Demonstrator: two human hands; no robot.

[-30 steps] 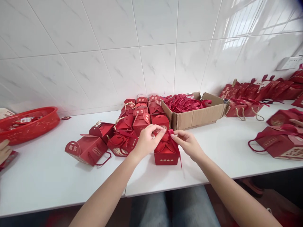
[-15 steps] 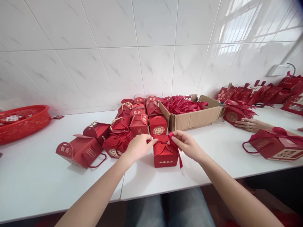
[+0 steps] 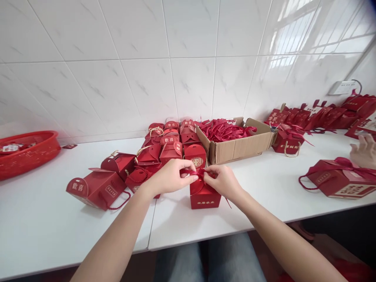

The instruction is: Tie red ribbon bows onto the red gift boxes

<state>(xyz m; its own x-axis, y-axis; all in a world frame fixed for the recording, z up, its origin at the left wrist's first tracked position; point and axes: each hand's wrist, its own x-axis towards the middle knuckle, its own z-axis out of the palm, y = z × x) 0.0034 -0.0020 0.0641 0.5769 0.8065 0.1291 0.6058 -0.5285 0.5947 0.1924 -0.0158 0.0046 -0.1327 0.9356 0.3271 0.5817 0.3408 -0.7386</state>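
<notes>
A red gift box (image 3: 205, 199) with gold lettering stands upright near the front of the table. Across its top runs a dark red ribbon (image 3: 200, 172), and both hands are on it. My left hand (image 3: 173, 176) pinches the ribbon at the left of the box top. From the right, my right hand (image 3: 223, 181) has thumb and fingers closed on the ribbon by the knot. A thin ribbon end hangs down at the box's right side. My fingers partly hide the knot.
Several red gift boxes (image 3: 172, 147) are grouped behind my hands. A cardboard box (image 3: 243, 147) of ribbons stands behind right. Far left is a red plastic basket (image 3: 35, 156). At right, another person's hand (image 3: 364, 152) is near a ribboned box (image 3: 337, 180); more boxes line the wall.
My right hand has moved left and inward, close to my left hand at the knot. The other person's hand has left the box behind right, which now faces differently, and is further right.
</notes>
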